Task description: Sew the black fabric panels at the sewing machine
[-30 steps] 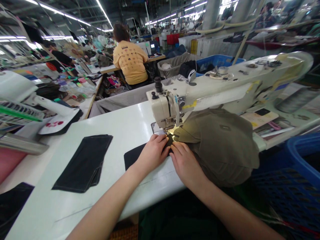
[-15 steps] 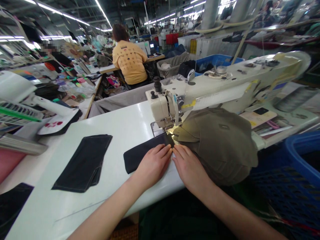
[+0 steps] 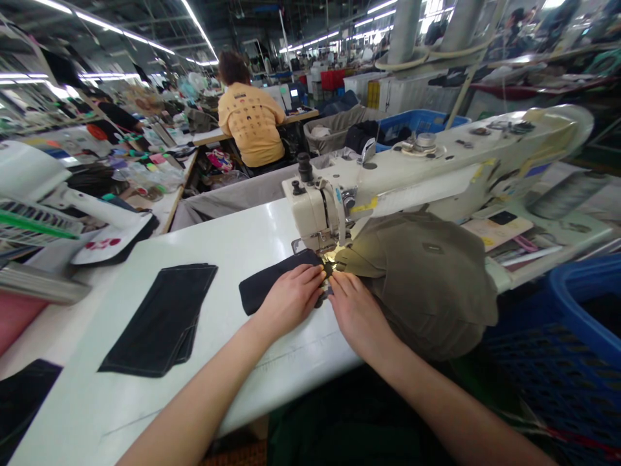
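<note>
A black fabric piece [image 3: 266, 279] lies on the white table of a sewing machine [image 3: 315, 210], its right end at the lit needle area. My left hand [image 3: 292, 299] presses on this piece, fingers together, fingertips just in front of the presser foot. Close beside it, my right hand [image 3: 353, 310] has its bent fingers at the right end of the same piece, thumbs nearly meeting. An olive-brown garment [image 3: 431, 278] is bunched to the right of my right hand, under the machine arm. The fabric right under my fingertips is partly hidden.
Another black fabric piece [image 3: 160, 317] lies left on the table, a further dark piece [image 3: 26, 395] at the lower left. A blue basket [image 3: 582, 304] stands at right, a thread cone [image 3: 567, 194] behind it. A white lamp-like device [image 3: 33, 168] is at left. A person in yellow [image 3: 252, 123] sits ahead.
Both hands have moved a little away from me, toward the needle, and the black fabric piece has shifted the same way. The garment and the other black piece stay about where they were.
</note>
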Action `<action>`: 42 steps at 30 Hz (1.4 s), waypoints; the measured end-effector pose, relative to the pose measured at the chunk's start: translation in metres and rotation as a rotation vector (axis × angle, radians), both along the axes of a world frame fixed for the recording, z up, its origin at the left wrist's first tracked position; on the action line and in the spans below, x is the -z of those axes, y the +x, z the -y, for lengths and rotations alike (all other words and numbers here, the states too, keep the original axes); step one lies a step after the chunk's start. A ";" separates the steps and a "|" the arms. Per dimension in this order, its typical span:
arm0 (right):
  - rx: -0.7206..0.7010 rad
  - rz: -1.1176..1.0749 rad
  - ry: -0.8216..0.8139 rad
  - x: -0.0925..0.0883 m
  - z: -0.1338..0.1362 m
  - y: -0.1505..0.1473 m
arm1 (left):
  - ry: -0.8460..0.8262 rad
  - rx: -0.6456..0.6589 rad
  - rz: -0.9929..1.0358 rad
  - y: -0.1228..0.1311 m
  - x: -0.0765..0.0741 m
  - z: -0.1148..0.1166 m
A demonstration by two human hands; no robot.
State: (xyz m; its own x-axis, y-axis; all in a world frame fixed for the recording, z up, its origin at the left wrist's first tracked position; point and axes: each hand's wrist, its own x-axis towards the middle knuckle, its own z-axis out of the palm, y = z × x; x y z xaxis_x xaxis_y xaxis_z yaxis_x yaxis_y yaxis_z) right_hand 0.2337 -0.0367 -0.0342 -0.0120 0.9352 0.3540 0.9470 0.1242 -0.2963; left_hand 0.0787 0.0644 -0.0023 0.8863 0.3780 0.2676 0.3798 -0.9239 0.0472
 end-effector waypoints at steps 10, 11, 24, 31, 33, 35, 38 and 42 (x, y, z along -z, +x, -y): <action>-0.014 -0.030 0.007 0.000 0.000 0.000 | 0.012 -0.014 0.003 0.005 -0.001 -0.026; -0.014 -0.032 0.000 0.001 0.000 0.000 | 0.012 -0.014 0.008 0.005 0.000 -0.027; 0.002 -0.043 0.017 0.003 0.000 -0.001 | -0.021 -0.044 0.019 0.003 0.001 -0.025; -0.030 -0.106 0.077 0.004 0.002 0.000 | -0.168 -0.054 0.011 -0.005 -0.001 -0.040; -0.060 -0.154 0.127 0.001 0.004 0.002 | -0.201 -0.057 0.006 -0.010 -0.004 -0.041; -0.089 -0.198 0.187 -0.003 0.008 0.004 | -0.203 -0.101 -0.024 -0.015 -0.011 -0.038; -0.131 -0.225 0.249 -0.009 0.018 0.004 | -0.163 -0.266 -0.170 -0.025 -0.025 -0.024; -0.276 -0.199 0.247 -0.016 0.036 -0.002 | -0.129 -0.583 -0.445 -0.034 -0.038 0.003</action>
State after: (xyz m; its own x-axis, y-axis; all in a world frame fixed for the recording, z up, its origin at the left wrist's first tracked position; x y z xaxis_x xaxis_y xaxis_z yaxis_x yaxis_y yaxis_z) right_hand 0.2315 -0.0731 -0.0186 -0.1584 0.7930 0.5882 0.7955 0.4554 -0.3998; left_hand 0.0451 0.0610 0.0358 0.5468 0.8241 -0.1480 0.8151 -0.5644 -0.1306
